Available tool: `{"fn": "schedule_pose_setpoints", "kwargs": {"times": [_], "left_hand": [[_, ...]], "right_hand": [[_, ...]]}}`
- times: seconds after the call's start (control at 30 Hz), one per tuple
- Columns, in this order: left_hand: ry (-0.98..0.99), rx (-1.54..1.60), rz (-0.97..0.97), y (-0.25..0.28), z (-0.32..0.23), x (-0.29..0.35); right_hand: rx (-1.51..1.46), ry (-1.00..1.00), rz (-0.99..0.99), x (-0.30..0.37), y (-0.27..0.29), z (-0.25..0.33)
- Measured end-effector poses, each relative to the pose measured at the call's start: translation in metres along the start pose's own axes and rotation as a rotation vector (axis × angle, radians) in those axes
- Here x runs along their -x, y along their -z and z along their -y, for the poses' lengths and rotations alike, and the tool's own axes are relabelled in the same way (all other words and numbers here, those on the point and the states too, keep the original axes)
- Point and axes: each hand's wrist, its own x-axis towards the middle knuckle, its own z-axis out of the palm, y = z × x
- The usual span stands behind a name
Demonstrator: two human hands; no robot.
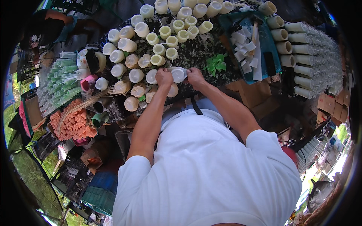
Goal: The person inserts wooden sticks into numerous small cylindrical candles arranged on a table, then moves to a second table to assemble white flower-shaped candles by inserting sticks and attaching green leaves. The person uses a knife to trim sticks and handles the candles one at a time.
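White sheet [181, 71] spans the gap between the left hand [164, 77] and the right hand [195, 78], close to the near edge of the dark bench [205, 49]. Being that close to the edge is, I judge, the main hazard: anything nudged toward the person's body could drop off. Along the far right side, a bank of clear-wrapped cylinders [305, 49] shuts off wide movement that way. Next comes the teal tray [272, 37]; its near corner comes close to the bench's edge, and a right elbow swung outward could catch it. The cluster of pale cups [128, 45] crowds the left hand on its outer side, so a leftward pull could topple several. Open room lies instead to the right of the hands, where bare dark surface runs toward the tray, broken by a green clump [216, 64]. Both grips are closed, each with an end of the sheet pinched in the fingers; uneven tension could crease it or let one end slip. A rounded pale form shows at the sheet's middle; whether it sits behind it or inside it I cannot tell. Smallest, a single cup [173, 89] stands by the left wrist, just beside the edge, and a lowered forearm could tip it.
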Motion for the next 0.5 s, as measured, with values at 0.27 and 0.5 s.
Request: {"fn": "schedule_pose_setpoints", "kwargs": {"times": [0.27,0.5], "left_hand": [[0.016,0.433,0.138,0.007,-0.015,0.024],[0.056,0.972,0.541,0.056,-0.081,0.070]], "right_hand": [[-0.127,0.131,-0.126,0.040,0.036,0.024],[-0.021,0.265,-0.136,0.105,0.054,0.074]]}}
